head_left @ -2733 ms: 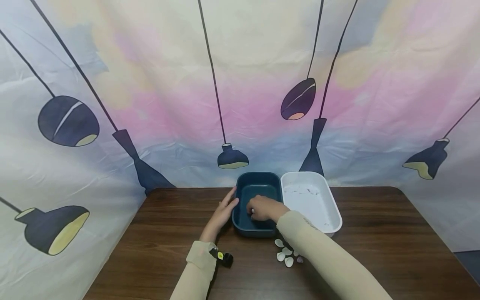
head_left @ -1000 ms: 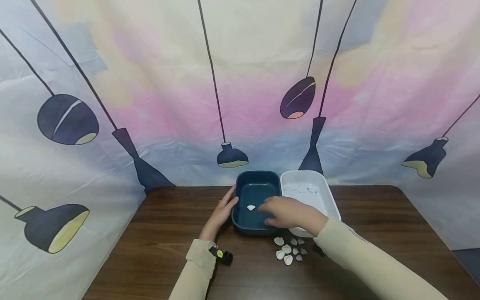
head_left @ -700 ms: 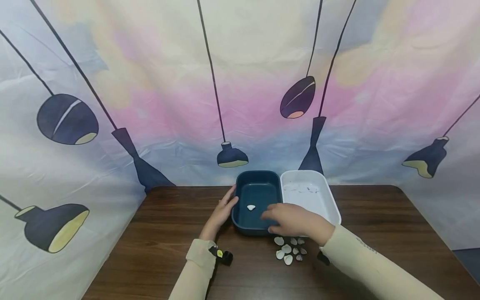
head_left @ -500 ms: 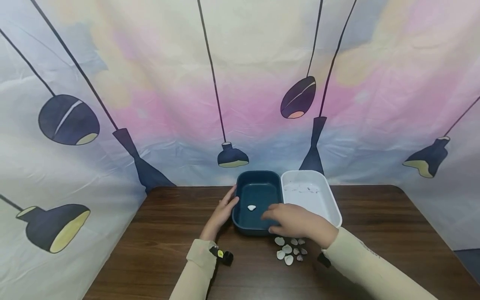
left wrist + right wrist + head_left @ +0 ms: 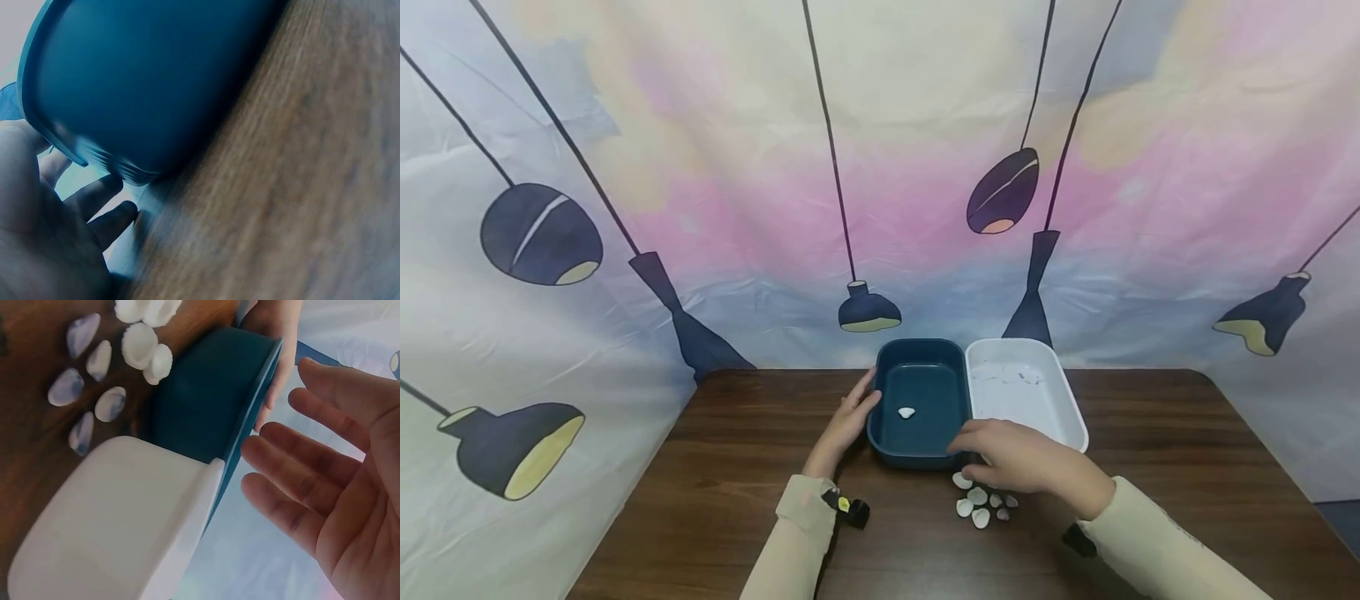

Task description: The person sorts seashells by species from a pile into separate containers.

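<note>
My left hand [image 5: 847, 419] rests along the left wall of the dark teal dish [image 5: 921, 383], fingers extended; in the left wrist view its fingertips are at the outer wall and rim. One white seashell [image 5: 906, 412] lies on the dish floor. Over the near right corner of that dish, beside the white dish [image 5: 1022, 396], hovers my right hand [image 5: 1022, 456]. The right wrist view shows its fingers [image 5: 294, 478] loosely spread with nothing between them. Just below it on the table lie several seashells [image 5: 981, 517], larger white ones and smaller purple-tinted ones [image 5: 66, 387].
Both dishes stand side by side near the back edge of the brown wooden table [image 5: 737, 450]. Small dark marks show on the white dish's floor. A printed cloth [image 5: 760, 208] with lamp drawings hangs behind the table.
From inside the teal dish my right hand has let go of a white shell, which now lies there. It has drawn back right and nearer, over the loose shells. My left hand stays put.
</note>
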`<state>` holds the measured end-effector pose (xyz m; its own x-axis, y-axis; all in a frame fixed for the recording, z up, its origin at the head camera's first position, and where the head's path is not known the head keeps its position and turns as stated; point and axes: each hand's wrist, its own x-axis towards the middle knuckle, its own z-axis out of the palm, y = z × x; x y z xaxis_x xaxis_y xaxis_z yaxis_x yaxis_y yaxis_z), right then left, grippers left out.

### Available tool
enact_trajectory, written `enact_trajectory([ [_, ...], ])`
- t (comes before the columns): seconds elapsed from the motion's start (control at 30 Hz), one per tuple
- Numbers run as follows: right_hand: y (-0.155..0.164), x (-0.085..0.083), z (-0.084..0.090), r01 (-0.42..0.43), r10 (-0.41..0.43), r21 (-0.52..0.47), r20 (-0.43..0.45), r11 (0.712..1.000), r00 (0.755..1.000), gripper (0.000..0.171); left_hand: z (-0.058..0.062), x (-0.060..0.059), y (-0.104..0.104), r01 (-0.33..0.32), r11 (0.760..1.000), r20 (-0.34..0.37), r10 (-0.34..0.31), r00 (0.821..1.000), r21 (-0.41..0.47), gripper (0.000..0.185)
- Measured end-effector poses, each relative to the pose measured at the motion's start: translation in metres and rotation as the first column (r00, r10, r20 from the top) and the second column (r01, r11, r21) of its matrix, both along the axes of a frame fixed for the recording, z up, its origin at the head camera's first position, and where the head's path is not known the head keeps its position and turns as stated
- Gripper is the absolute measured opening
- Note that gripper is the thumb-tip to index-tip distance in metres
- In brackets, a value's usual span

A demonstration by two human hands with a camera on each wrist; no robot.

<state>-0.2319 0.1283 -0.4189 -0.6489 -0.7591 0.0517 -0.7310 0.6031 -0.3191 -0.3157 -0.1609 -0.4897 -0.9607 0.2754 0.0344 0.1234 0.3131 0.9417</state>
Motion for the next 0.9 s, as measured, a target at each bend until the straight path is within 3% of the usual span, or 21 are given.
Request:
enact_trajectory([
  [0.13,0.003,0.003,-0.005,-0.017,0.017,-0.016,0.010,1.000,1.000,0.025,0.000,0.000,0.000,0.009,1.000,-0.011,-0.009,1.000,0.000,0.054],
  [0.37,0.003,0.010,-0.016,-0.039,0.040,-0.021,0.010,0.999,0.999,0.017,-0.035,-0.021,-0.003,-0.041,0.999,-0.022,0.041,0.999,0.015,0.055],
  [0.63,-0.002,0.013,-0.040,-0.061,0.061,0.027,0.006,0.998,0.998,0.016,-0.036,-0.021,-0.004,-0.029,1.000,-0.037,0.029,0.999,-0.004,0.057],
  [0.9,-0.008,0.016,-0.061,-0.093,0.095,0.040,-0.051,0.995,0.994,0.014,-0.034,-0.022,-0.005,-0.004,1.000,-0.020,0.004,1.000,0.004,0.056],
])
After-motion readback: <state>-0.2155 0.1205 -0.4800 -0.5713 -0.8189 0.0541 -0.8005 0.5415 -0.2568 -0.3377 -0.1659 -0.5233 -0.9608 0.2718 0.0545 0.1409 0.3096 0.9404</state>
